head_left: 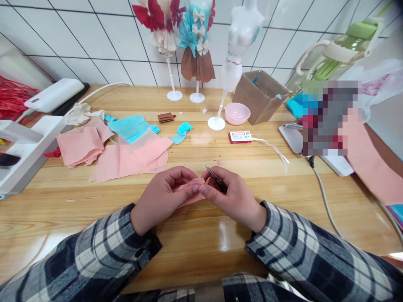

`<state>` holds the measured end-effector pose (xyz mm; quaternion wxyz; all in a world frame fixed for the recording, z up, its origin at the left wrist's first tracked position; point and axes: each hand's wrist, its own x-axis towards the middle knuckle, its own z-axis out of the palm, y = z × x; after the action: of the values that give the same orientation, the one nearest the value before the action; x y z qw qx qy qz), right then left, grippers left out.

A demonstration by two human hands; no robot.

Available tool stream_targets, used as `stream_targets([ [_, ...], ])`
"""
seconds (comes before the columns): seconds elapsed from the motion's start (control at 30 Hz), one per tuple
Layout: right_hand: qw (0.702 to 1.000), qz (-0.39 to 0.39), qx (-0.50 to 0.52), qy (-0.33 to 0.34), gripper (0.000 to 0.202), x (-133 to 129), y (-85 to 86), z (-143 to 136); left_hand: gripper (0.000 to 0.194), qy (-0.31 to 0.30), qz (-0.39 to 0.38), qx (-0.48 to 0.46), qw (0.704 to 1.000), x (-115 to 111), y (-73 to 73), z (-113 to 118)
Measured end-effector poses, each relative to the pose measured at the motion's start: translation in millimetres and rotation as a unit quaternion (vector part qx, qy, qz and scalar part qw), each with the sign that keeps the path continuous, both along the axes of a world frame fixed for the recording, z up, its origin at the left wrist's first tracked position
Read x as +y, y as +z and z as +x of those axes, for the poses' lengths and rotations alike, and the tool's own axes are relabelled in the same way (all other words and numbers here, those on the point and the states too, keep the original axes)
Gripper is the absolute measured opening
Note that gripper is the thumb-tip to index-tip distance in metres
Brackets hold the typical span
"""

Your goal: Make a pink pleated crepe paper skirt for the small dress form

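Note:
My left hand (pixel 170 193) is closed on a folded piece of pink crepe paper (pixel 192 199), pinching its edge between thumb and fingers. My right hand (pixel 234 195) meets it at the paper's right end, thumb and fingertip at the edge. Tucked in the right palm is a small pair of dark scissors (pixel 217 179), tips pointing up and left; the handles are mostly hidden. Beyond the left hand lie flat sheets of pink paper (pixel 126 161) and a folded pink stack (pixel 80 144). A blue sheet (pixel 130 127) overlaps them.
Behind stand a bare white mannequin (pixel 241 37) and two dressed ones, beside a pink bowl (pixel 237 114) and brown box (pixel 261 96). A small red-and-white box (pixel 240 137) lies nearer. A white power strip (pixel 28 155) is at left, a cable (pixel 325 201) at right.

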<state>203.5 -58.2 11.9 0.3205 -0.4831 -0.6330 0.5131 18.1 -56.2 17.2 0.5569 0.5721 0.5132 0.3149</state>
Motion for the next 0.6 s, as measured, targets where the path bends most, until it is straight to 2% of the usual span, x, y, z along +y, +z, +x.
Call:
stream_targets([
  [0.07, 1.0, 0.004, 0.002, -0.01, 0.018, -0.5, 1.1, -1.5, 0.026, -0.009, 0.019, 0.033, 0.999, -0.4, 0.5, 1.2],
  [0.17, 0.999, 0.024, -0.01, -0.027, 0.019, -1.3, 1.6, -1.6, 0.028, -0.02, 0.02, 0.057, 0.998, 0.2, 2.2, 1.8],
  [0.33, 0.999, 0.04, -0.024, -0.026, 0.022, -2.1, 0.1, 1.4, 0.033, -0.108, 0.016, 0.109, 0.988, 1.0, 3.7, -1.8],
  [0.4, 0.998, 0.051, -0.016, -0.026, 0.025, -0.7, -1.7, 4.1, 0.034, -0.092, 0.021, 0.1, 0.991, 0.6, 4.5, -3.2],
  [0.5, 0.997, 0.067, -0.009, -0.028, 0.045, 3.6, -4.8, 9.7, 0.036, -0.048, 0.01, 0.068, 0.996, 0.1, 6.7, -3.8],
  [0.6, 0.993, 0.074, -0.086, 0.007, 0.053, 7.3, -5.9, 13.7, 0.037, -0.036, -0.002, 0.05, 0.998, 0.1, 8.2, -3.2],
])
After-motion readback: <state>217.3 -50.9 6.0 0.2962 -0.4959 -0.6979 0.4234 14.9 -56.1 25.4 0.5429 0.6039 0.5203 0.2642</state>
